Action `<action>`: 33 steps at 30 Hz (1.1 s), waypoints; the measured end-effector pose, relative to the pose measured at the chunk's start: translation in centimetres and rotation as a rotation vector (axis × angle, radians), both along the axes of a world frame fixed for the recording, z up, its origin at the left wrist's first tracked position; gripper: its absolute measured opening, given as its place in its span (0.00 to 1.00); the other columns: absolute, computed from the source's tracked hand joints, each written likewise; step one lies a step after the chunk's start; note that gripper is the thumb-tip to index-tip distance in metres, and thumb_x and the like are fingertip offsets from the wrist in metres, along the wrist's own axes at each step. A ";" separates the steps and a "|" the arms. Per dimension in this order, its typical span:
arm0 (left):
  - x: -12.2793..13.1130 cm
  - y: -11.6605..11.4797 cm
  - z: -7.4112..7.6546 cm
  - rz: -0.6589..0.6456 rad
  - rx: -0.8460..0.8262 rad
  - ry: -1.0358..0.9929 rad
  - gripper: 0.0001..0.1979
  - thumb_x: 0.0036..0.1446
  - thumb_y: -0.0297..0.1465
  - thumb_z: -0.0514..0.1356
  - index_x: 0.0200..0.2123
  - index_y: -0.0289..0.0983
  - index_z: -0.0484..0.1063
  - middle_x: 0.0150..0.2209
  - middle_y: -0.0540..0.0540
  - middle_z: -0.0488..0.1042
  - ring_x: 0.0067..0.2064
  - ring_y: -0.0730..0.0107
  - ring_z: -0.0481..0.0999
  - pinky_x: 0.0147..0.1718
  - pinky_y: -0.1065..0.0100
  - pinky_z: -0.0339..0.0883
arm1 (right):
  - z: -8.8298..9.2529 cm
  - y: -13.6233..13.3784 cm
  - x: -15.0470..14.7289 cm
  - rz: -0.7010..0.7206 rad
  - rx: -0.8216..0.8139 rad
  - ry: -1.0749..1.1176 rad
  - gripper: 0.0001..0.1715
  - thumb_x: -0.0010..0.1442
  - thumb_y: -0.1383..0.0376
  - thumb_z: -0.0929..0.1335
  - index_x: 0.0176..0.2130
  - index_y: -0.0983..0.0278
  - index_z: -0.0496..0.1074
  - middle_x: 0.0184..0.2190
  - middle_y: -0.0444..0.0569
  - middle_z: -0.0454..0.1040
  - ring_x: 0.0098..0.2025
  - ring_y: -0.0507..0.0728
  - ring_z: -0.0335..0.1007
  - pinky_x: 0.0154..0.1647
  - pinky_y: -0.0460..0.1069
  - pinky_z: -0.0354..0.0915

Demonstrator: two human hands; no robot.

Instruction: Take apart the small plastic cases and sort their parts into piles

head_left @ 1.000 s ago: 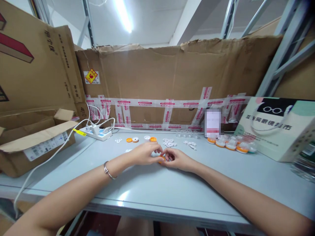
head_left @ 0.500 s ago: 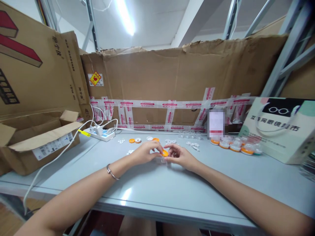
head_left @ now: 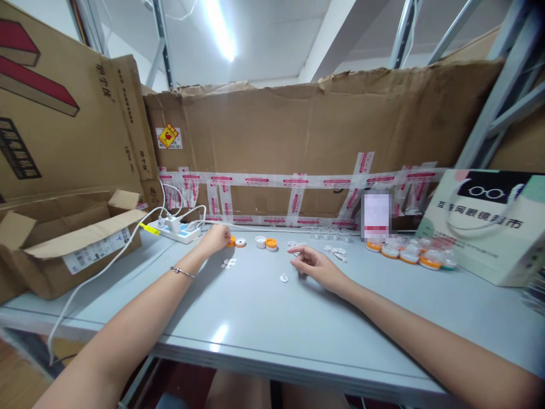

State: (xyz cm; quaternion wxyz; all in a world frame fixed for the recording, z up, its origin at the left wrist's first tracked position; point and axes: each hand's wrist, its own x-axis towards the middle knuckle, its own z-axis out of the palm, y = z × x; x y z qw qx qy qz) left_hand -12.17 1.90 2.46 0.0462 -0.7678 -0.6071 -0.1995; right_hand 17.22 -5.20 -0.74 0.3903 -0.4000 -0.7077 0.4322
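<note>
I see through one camera worn on my head, facing forward and down over the table (head_left: pixel 340 341). My lap (head_left: pixel 238 391) fills the near bottom; my left hand (head_left: pixel 218 240) and right hand (head_left: pixel 314 266) show mid-view; cardboard (head_left: pixel 272 130) stands beyond, ceiling (head_left: pixel 272 34) above.

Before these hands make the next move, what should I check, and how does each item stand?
1. Left hand grips the orange piece: cannot tell; its fingers partly hide it.
2. Right hand free: ok; fingers parted, nothing visible between them.
3. Small white piece near the right fingertips: ok, on the table.
4. White ring and orange ring side by side: ok.
5. Patterned white pieces contained: not ok; they lie loose.
</note>
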 end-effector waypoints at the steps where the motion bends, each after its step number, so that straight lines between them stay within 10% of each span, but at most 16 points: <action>1: 0.2 0.0 -0.1 -0.003 -0.009 0.004 0.03 0.42 0.23 0.60 0.22 0.34 0.72 0.25 0.47 0.74 0.30 0.67 0.71 0.27 0.73 0.60 | 0.0 0.0 0.0 -0.004 -0.001 -0.002 0.28 0.48 0.49 0.67 0.43 0.64 0.64 0.24 0.40 0.62 0.24 0.49 0.62 0.30 0.48 0.61; 11: 2.9 -2.5 1.2 -0.079 0.070 -0.070 0.05 0.50 0.28 0.58 0.31 0.35 0.72 0.35 0.44 0.73 0.37 0.65 0.71 0.35 0.68 0.62 | -0.2 0.3 0.1 -0.032 0.014 -0.085 0.21 0.50 0.52 0.66 0.37 0.64 0.67 0.23 0.41 0.63 0.25 0.50 0.62 0.31 0.48 0.60; 17: 8.4 -7.0 0.9 -0.753 -0.050 -0.079 0.08 0.55 0.31 0.56 0.37 0.36 0.72 0.36 0.45 0.72 0.36 0.71 0.71 0.37 0.72 0.64 | -0.1 0.3 0.2 -0.057 0.050 -0.085 0.19 0.50 0.53 0.65 0.36 0.65 0.67 0.23 0.41 0.64 0.24 0.50 0.61 0.29 0.47 0.59; 22: 10.2 -8.4 -1.1 -0.915 -0.092 0.022 0.09 0.56 0.24 0.53 0.36 0.34 0.72 0.34 0.45 0.71 0.37 0.72 0.70 0.39 0.74 0.63 | 0.1 0.3 0.3 -0.066 0.066 -0.082 0.18 0.50 0.53 0.65 0.35 0.65 0.67 0.26 0.43 0.66 0.25 0.50 0.61 0.29 0.47 0.59; 28: 8.1 -5.9 -0.2 -0.781 0.102 -0.080 0.07 0.56 0.27 0.53 0.35 0.35 0.71 0.35 0.45 0.71 0.37 0.72 0.70 0.39 0.73 0.63 | 0.4 0.1 0.4 -0.079 0.085 -0.091 0.18 0.51 0.54 0.64 0.36 0.65 0.68 0.25 0.43 0.66 0.26 0.50 0.61 0.30 0.47 0.60; 33: 0.5 -1.3 1.9 -0.155 0.103 0.020 0.08 0.52 0.27 0.54 0.33 0.37 0.73 0.36 0.46 0.73 0.38 0.69 0.71 0.38 0.72 0.62 | 0.7 -0.2 0.6 -0.109 0.074 -0.100 0.17 0.51 0.54 0.65 0.37 0.64 0.68 0.26 0.42 0.67 0.29 0.51 0.64 0.32 0.47 0.61</action>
